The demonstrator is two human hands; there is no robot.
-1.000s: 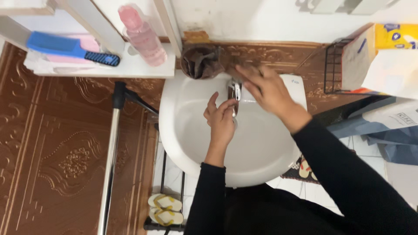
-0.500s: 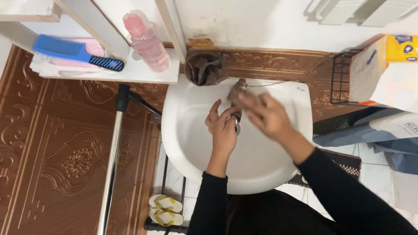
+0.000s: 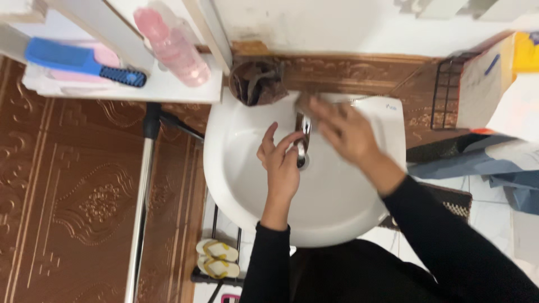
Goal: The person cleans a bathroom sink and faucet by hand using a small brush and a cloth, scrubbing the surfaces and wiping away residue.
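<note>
On the far left a white shelf (image 3: 168, 90) carries a blue brush (image 3: 78, 60) and a pink bottle (image 3: 171, 47) lying tilted, and a metal pole (image 3: 141, 202) runs down beside the patterned brown panel. Below, a pair of yellow-strapped sandals (image 3: 216, 259) sits on a low rack. Further right comes the white basin (image 3: 241, 185), with a brown cup (image 3: 258, 81) stuffed with dark cloth at its back rim. The left hand (image 3: 279, 160) is in the bowl, fingers curled loosely against the side of the chrome tap (image 3: 303, 137), touching it but not closed round it. The tap stands at the back middle of the basin; its long axis runs from the wall toward the person, spout pointing down into the bowl. The right hand (image 3: 343, 132) is spread flat over the basin's back ledge just right of the tap, blurred, so I cannot tell if it holds anything. No water or suds can be made out, so the wiping or washing looks to be under way, not finished. At the far right stands a wire basket (image 3: 443, 95) with a box.
</note>
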